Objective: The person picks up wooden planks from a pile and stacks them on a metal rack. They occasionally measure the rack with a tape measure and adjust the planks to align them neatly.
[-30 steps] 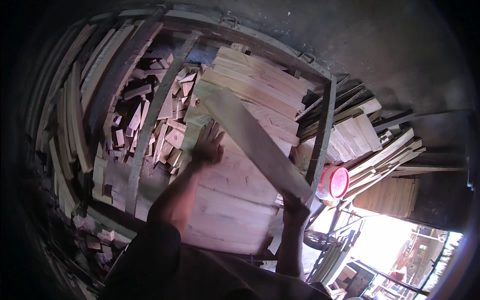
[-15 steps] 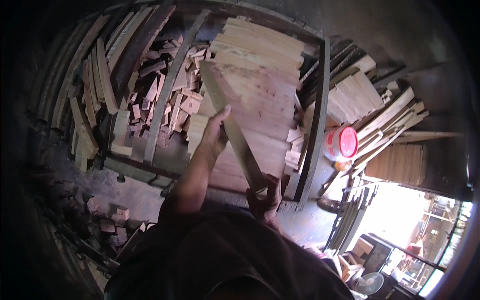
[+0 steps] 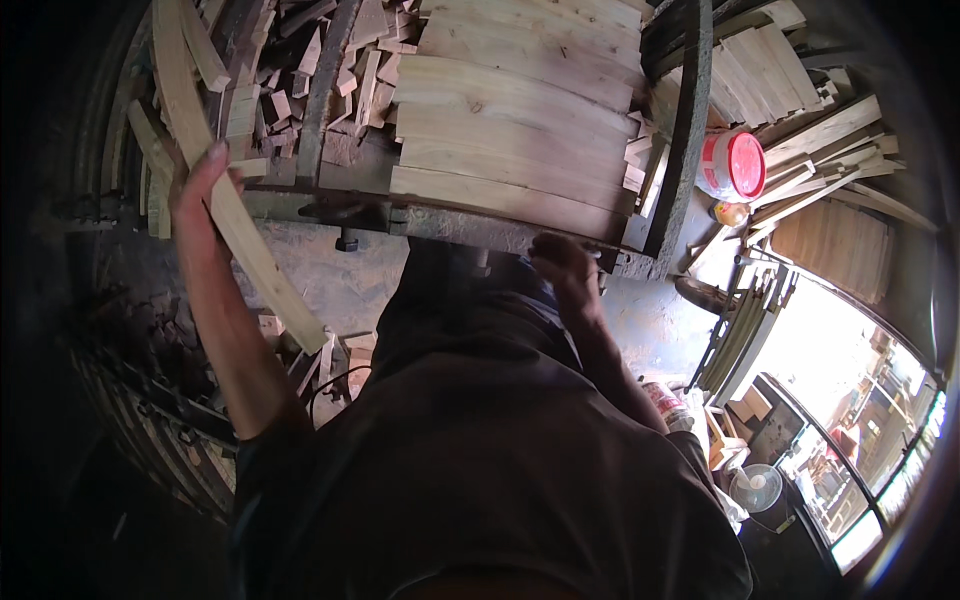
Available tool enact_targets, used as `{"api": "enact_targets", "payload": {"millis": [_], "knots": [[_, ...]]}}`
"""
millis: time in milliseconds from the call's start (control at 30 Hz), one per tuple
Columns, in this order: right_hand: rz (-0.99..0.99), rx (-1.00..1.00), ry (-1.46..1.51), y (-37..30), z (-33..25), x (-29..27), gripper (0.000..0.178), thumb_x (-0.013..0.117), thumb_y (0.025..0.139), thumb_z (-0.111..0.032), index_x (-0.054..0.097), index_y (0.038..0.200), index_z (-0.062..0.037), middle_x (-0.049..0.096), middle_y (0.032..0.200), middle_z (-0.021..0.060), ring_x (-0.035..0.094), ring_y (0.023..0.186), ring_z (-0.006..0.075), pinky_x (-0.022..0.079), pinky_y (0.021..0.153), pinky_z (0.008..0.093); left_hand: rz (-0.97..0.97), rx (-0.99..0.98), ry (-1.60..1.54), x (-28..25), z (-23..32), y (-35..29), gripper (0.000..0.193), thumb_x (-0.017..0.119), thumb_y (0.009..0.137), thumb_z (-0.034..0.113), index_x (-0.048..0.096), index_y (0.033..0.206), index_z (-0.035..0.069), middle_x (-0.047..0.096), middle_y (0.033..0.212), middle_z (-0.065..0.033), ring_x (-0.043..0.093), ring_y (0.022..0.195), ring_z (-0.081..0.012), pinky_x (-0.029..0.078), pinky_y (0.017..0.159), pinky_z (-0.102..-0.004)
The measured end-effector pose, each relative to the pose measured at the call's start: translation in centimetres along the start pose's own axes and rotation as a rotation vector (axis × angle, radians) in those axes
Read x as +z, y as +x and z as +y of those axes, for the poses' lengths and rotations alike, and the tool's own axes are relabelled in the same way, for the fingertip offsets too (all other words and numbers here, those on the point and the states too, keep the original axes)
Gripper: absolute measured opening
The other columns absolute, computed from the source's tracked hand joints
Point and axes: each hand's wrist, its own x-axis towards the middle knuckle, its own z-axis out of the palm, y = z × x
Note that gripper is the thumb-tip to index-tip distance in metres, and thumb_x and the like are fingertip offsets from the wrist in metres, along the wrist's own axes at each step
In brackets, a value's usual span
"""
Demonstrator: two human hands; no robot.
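My left hand [image 3: 202, 188] is closed on a long, pale wooden plank [image 3: 258, 255] out at the left, its thumb lying across the wood. The plank slants from the far left down toward my left side, its near end over the floor. My right hand [image 3: 565, 266] is beside the near rail of a metal frame [image 3: 470, 226], fingers curled in with nothing seen in them. Whether it touches the rail is unclear. Beyond the rail, pale boards [image 3: 510, 130] lie edge to edge as a wide panel with uneven ends.
Small wood offcuts [image 3: 366, 85] lie heaped left of the panel. A white bucket with a red lid [image 3: 738, 166] stands right of the frame, near loose wood strips [image 3: 820, 165]. A fan [image 3: 755, 488] sits at the lower right, by a bright opening.
The plank has swung left, away from above the panel, in my left hand. My right hand has let go of its near end and sits by the rail. The view has shifted nearer my body.
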Motion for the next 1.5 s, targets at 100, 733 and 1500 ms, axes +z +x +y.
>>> {"api": "enact_targets", "payload": {"millis": [100,733,1500], "knots": [[0.029,0.036,0.108,1.3,0.0,-0.9,0.037,0.065,0.082,-0.007,0.061,0.116,0.0069,0.067,0.105,0.0135,0.066,0.097,0.0229,0.053,0.087,0.0329,0.059,0.256,0.331,-2.9,-1.8,-1.8,0.07,0.081,0.073,0.025,0.052,0.131,-0.003,0.063,0.112,-0.0124,0.06,0.103,-0.0224,0.048,0.088,-0.0322],[0.186,0.003,-0.05,1.2,3.9,0.7,0.036,0.072,0.079,-0.009,0.062,0.111,0.0055,0.066,0.089,0.0115,0.064,0.072,0.019,0.053,0.063,0.0303,0.159,0.352,1.151,-6.2,-4.1,3.7,0.108,0.089,0.051,0.036,0.041,0.145,0.012,0.055,0.117,-0.0232,0.051,0.114,-0.0412,0.044,0.097,-0.0457],[0.641,-0.001,-0.542,5.4,1.9,-12.0,0.041,0.066,0.08,-0.007,0.062,0.12,0.0027,0.068,0.114,0.0176,0.065,0.108,0.0255,0.05,0.095,0.0342,0.159,0.666,0.901,-5.7,-6.0,19.7,0.061,0.076,0.081,0.031,0.057,0.132,0.002,0.068,0.111,-0.0188,0.066,0.104,-0.0276,0.048,0.093,-0.0372]]}}
